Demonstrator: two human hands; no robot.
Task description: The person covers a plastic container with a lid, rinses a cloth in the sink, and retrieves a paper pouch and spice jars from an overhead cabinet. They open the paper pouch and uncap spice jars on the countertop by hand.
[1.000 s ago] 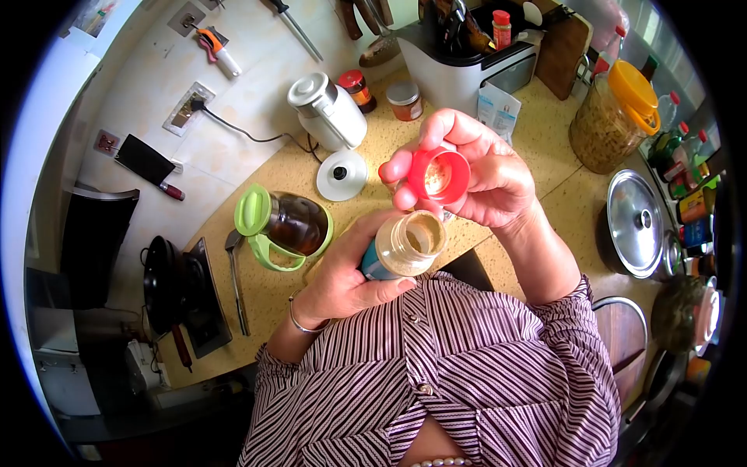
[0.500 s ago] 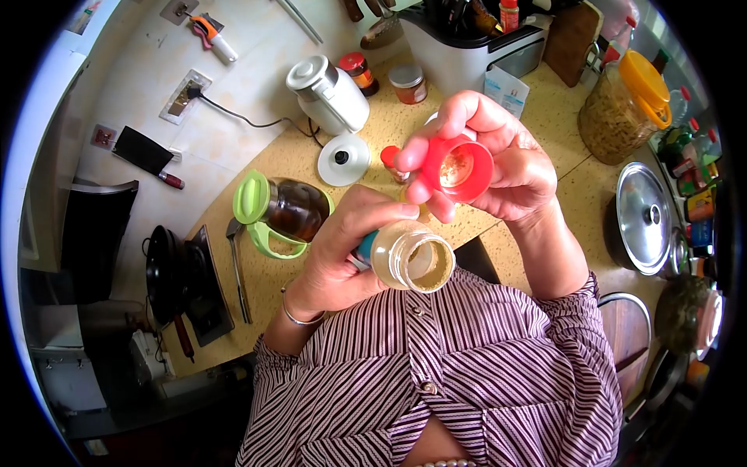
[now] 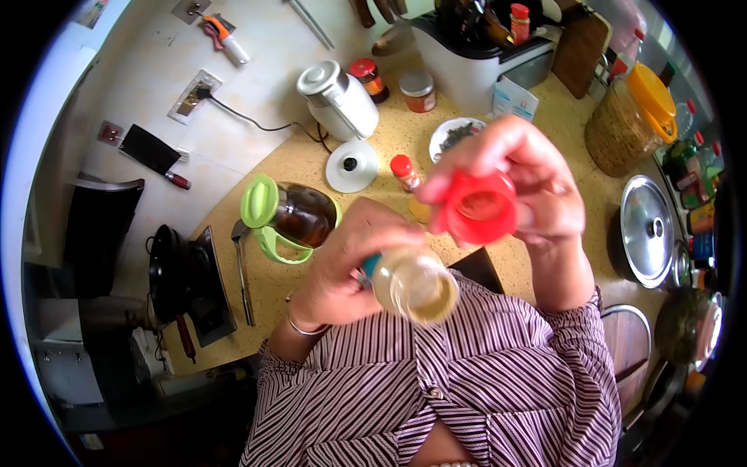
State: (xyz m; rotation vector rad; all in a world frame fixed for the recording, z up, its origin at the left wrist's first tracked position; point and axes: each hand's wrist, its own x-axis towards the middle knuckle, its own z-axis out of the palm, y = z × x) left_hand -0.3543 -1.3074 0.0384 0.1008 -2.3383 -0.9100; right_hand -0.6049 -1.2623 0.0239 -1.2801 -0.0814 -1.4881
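My left hand (image 3: 346,265) is wrapped round a small clear glass jar (image 3: 416,286), tilted with its open mouth towards me. The jar is blurred; tan powder coats its inside, and a bit of blue-green label shows near my fingers. In my right hand (image 3: 541,179) is a red plastic lid (image 3: 482,208), its hollow side facing me. It is held just above and right of the jar's mouth, apart from it. Beyond my hands a small red-capped shaker bottle (image 3: 405,171) stands on the counter, near a white plate (image 3: 437,146) of dark pieces partly hidden by my right hand.
A green-lidded pitcher of dark liquid (image 3: 303,214) stands left of my left hand. Behind are a white kettle (image 3: 342,101) and a round white lid (image 3: 352,167). On the right are a large yellow-lidded jar (image 3: 622,124) and a lidded steel pot (image 3: 644,226).
My right hand and the red lid have moved right and down, and the lid has turned. The jar dips lower. The plate and the shaker bottle show more fully.
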